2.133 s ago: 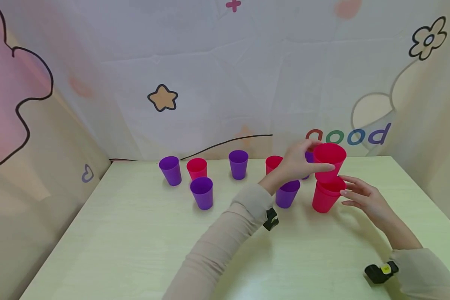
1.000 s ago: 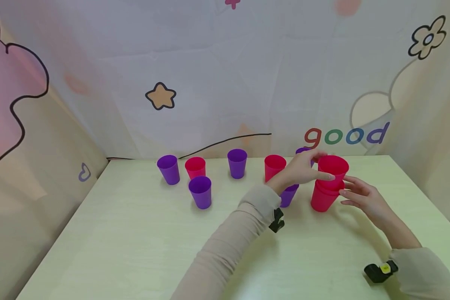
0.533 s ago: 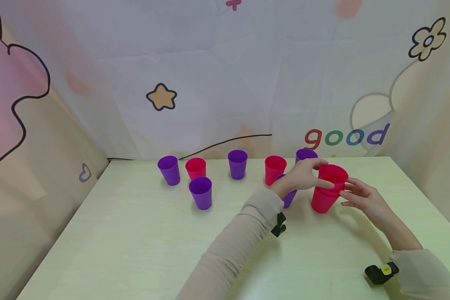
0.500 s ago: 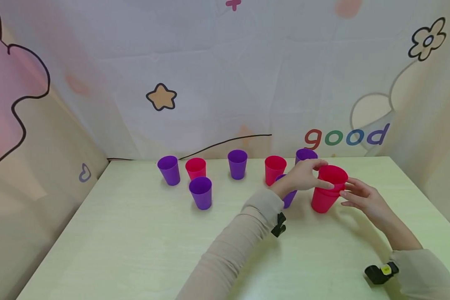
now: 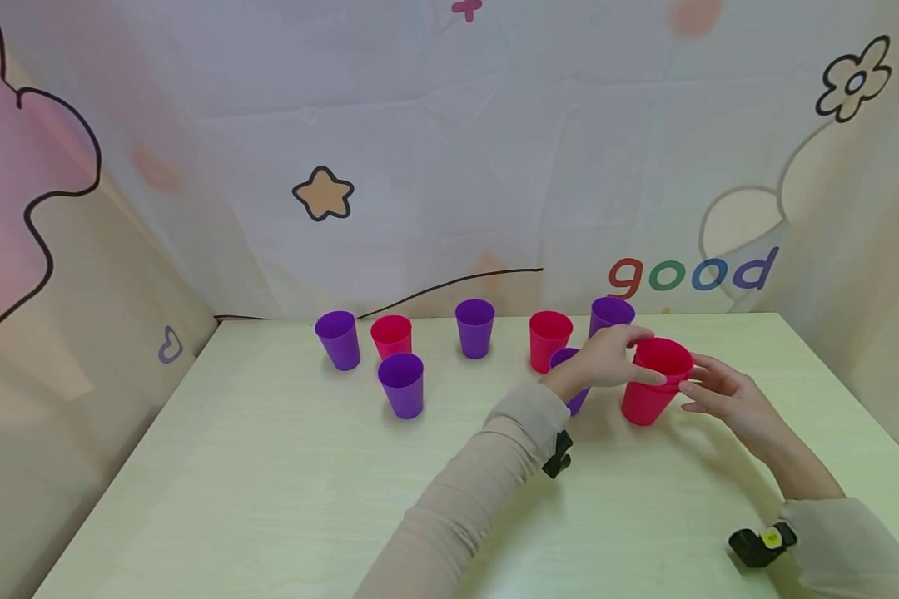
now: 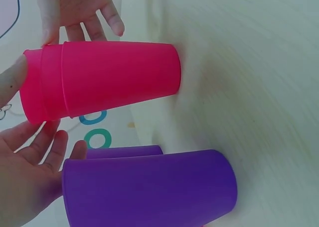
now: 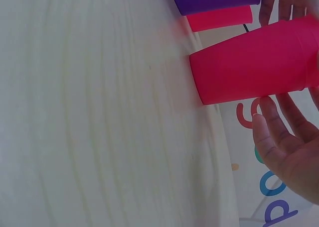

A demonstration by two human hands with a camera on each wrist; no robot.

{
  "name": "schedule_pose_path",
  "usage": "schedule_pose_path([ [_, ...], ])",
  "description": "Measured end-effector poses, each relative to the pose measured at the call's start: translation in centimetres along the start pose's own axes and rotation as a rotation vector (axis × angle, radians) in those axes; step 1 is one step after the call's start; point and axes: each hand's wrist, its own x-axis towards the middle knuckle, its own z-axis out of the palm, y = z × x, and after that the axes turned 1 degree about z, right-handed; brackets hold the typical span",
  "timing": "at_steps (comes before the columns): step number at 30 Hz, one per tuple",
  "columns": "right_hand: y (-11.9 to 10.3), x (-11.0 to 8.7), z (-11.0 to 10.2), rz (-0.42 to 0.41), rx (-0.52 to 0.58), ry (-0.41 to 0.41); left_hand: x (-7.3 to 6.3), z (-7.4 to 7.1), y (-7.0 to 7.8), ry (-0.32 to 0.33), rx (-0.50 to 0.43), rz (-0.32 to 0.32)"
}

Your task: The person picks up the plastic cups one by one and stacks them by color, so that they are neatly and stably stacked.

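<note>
Red stack (image 5: 653,387) stands on the right part of the desk (image 5: 270,499), nearer the person than the back row of cups. Mouth up, long axis vertical; base appears flat on the desk in the wrist views. Upper red cup (image 5: 663,358) sits deep inside lower red cup (image 6: 124,70), axes in line, a narrow band showing above the lower rim. More than one rim line visible; cannot fix the number of nested cups, nor tell whether the top one is fully seated.

Key relation: stack lies between the hands, just right of the left hand (image 5: 610,358) and just left of the right hand (image 5: 730,395). Both are at it, but the left has the firmer hold and sits higher.

Left hand: pinches the upper red cup near its rim, thumb on the near side, fingers on the far side. Right hand: fingers spread and loosely bent along the stack's right side, fingertips appearing to touch below the rim; no grip seen. Reads as steadying, my judgement.

Close by: front purple cup (image 5: 578,401) stands left of the stack, partly behind the left wrist. Back purple cup (image 5: 612,312) rises beyond the left hand; back red cup (image 5: 549,341) farther left. Clearance on that side looks tight for the left hand.
</note>
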Motion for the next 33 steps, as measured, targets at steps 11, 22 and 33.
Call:
schedule_pose_path([
  [11,0.0,0.1,0.1,0.015,0.000,0.012,-1.2,-0.8,-0.3,0.043,0.114,0.091],
  [22,0.0,0.1,0.1,0.026,-0.004,0.015,-4.3,-1.7,-2.2,0.104,0.055,0.170],
  [33,0.0,0.1,0.0,0.043,0.031,0.011,-6.2,-2.8,-2.7,0.138,0.061,0.207],
])
